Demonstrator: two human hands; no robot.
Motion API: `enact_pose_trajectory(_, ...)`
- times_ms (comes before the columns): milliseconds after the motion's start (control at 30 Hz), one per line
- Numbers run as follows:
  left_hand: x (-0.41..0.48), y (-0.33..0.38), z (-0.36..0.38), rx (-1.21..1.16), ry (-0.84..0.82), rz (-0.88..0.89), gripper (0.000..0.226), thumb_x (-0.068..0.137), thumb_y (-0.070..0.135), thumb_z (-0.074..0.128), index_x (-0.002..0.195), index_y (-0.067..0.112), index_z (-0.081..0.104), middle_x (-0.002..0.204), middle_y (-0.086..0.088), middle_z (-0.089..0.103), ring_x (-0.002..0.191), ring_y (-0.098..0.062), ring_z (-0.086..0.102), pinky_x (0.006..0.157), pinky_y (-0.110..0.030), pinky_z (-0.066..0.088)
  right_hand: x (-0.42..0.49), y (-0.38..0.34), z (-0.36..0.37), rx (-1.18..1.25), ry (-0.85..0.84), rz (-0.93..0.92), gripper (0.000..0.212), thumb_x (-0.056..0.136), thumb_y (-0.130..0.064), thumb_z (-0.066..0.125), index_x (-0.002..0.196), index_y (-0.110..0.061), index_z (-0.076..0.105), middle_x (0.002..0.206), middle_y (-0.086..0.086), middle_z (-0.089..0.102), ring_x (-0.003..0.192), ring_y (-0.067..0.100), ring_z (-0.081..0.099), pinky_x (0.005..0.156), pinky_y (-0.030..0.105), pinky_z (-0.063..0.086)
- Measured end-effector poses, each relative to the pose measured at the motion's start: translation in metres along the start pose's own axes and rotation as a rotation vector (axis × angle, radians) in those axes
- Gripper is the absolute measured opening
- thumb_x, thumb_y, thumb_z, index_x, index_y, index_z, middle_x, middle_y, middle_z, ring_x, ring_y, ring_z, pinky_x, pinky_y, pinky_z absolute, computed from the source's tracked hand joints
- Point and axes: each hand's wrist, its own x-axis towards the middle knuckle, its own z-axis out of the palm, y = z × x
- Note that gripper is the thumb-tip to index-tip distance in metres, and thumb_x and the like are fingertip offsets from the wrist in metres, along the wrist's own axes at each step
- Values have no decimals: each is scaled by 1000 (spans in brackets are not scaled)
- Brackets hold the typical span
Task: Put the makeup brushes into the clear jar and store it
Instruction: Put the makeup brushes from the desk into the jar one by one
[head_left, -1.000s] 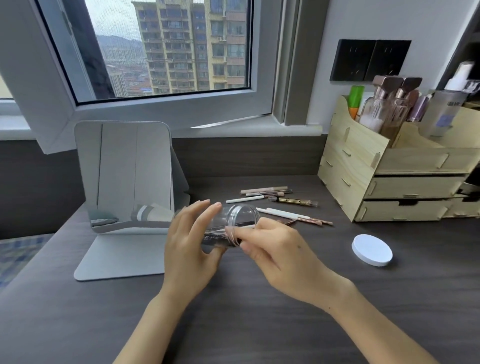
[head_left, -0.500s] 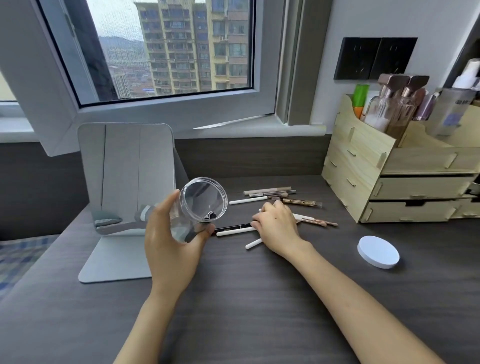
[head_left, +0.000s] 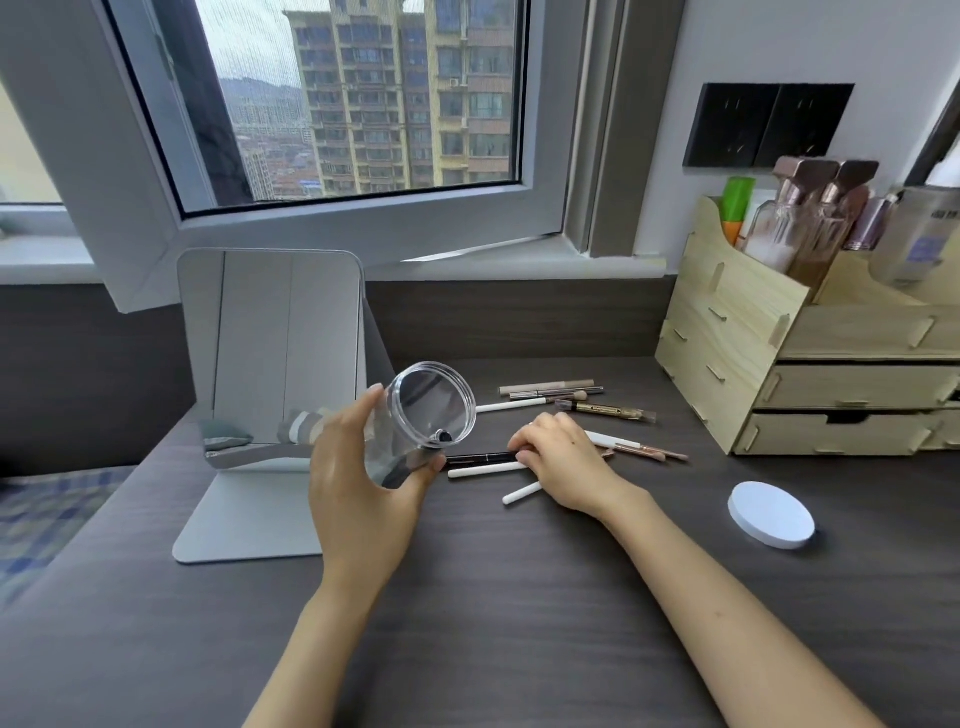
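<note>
My left hand (head_left: 358, 499) grips the clear jar (head_left: 423, 415), tilted with its open mouth facing right and up; one dark brush end shows inside at the rim. My right hand (head_left: 563, 462) rests palm down on the desk over several makeup brushes, fingertips on a black brush (head_left: 478, 458). White-handled brushes (head_left: 485, 471) lie just in front of it and more brushes (head_left: 550, 389) lie behind. Whether the fingers have closed on a brush is hidden. The jar's white round lid (head_left: 771, 514) lies on the desk to the right.
A standing mirror (head_left: 270, 353) is at the left, close behind the jar. A wooden drawer organiser (head_left: 810, 374) holding bottles stands at the back right. An open window sash (head_left: 322, 228) hangs over the back of the dark desk (head_left: 519, 597).
My right hand left the jar mouth and went down onto the brushes on the desk. My left hand lifted the jar and turned its mouth toward me.
</note>
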Motion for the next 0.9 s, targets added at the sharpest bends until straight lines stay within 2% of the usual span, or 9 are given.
enact_pose_trajectory(100,0,1,0,12,-10,24,81,56,9,88,123,26,45,112,12,50,104,-7,47,90,-6,29,0,1,-2,-20,-8,-10,22,93,-19,48,109,-15,63,112,10,56,109,27,45,97,36,36)
enact_pose_trajectory(233,-1,3,1,19,-22,47,83,55,8,88,123,26,45,114,11,51,107,-12,48,92,-9,30,-2,5,3,-55,83,-22,20,93,-17,48,107,-13,63,111,10,59,106,29,48,94,36,38)
enact_pose_trajectory(400,-1,3,1,21,-33,48,83,55,10,88,123,27,44,115,8,52,106,-16,50,90,-10,31,-5,6,-14,273,379,75,17,91,-5,49,99,-2,64,103,14,62,103,29,55,86,26,37)
enact_pose_trajectory(500,-1,3,2,26,-33,42,82,55,10,88,123,27,44,114,8,52,105,-14,49,90,-8,30,-22,-2,-43,509,530,117,16,92,-5,49,98,-9,63,96,5,59,92,10,58,81,18,45)
enact_pose_trajectory(567,-1,3,2,32,-37,55,82,56,9,88,123,27,44,114,8,52,105,-13,48,90,-9,30,-43,-8,-62,594,561,81,16,93,-6,49,94,-17,61,90,0,61,79,-7,55,69,3,41)
enact_pose_trajectory(600,-1,3,2,33,-39,60,82,55,9,88,122,28,44,114,8,52,105,-13,48,89,-11,31,-54,-11,-71,603,565,45,16,93,-6,50,93,-17,61,87,-2,61,77,-9,55,68,2,40)
enact_pose_trajectory(733,-2,2,5,49,-54,82,82,55,10,88,123,27,44,115,7,53,105,-13,49,89,-16,34,-82,-24,-90,362,611,-111,16,89,-12,49,92,-12,64,87,-1,58,81,-2,53,69,4,38)
enact_pose_trajectory(800,-3,-2,5,82,-75,113,81,55,10,88,124,23,47,118,1,56,106,-15,49,91,-17,34,-80,-33,-89,226,640,-166,15,87,-10,50,89,-8,65,86,3,58,78,5,53,69,12,38)
enact_pose_trajectory(900,-4,-4,7,150,-118,186,80,56,9,87,125,20,48,120,-8,57,111,-22,49,92,-36,42,-71,-51,-76,112,677,-255,8,83,-5,57,86,-4,64,81,8,61,75,19,54,68,21,39)
